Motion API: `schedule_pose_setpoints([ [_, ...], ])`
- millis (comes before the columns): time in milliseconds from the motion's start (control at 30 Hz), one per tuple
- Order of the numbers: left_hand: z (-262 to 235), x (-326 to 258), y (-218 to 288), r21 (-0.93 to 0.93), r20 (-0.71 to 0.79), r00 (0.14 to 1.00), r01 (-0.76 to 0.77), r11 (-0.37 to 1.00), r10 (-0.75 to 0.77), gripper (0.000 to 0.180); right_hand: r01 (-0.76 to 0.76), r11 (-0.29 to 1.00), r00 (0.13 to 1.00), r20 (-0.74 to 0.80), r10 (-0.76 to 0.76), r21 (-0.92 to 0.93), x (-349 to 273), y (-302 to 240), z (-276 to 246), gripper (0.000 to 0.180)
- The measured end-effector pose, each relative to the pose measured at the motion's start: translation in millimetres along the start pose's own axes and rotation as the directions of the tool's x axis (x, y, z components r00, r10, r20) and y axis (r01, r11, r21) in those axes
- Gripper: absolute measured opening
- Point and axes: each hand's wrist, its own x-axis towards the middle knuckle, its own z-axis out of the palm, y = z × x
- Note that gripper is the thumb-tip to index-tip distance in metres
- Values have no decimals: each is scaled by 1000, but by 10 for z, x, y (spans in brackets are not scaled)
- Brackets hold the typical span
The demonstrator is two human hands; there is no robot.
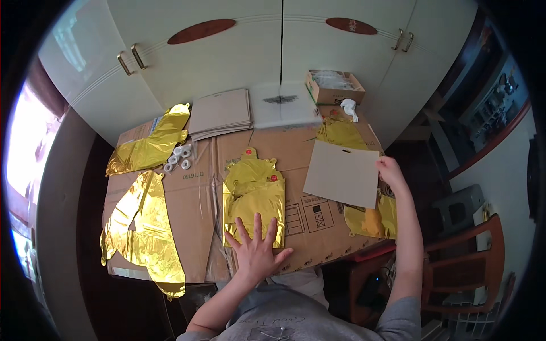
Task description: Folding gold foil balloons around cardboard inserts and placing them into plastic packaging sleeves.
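My left hand lies flat with its fingers spread on a folded gold foil balloon at the middle of the table. Small tabs and two red spots show along that balloon's upper edges. At the right, my right hand grips the right edge of a flat beige cardboard sheet, which has a small slot near its top edge. The sheet is tilted and partly covers gold foil pieces, one behind it and another nearer me.
More gold foil balloons lie at the left, one far and one overhanging the near edge. White ribbon rolls sit beside them. Farther back are stacked cardboard sheets, clear plastic bags, and an open box. A wooden chair stands right.
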Motion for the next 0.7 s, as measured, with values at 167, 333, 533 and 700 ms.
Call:
schedule_pose_setpoints([
  [167, -36, 9, 2, 22, 6, 1000, 4, 1000, -4, 85, 209, 844, 897, -246, -366, -493, -309, -210, 450, 32],
  [333, -53, 4, -10, -5, 5, 1000, 10, 1000, -10, 84, 669, 711, 743, 235, -627, -218, -1044, -1143, 1200, 32],
  [533, -166, -35, -226, -73, -16, 999, 27, 997, -28, 80, 887, 441, 459, 348, -817, -135, -1516, -1538, 1688, 36],
  [700, -153, -190, -741, -57, -63, 994, 89, 994, -93, 70, 810, 578, 583, 249, -774, -100, -1574, -1506, 1750, 38],
])
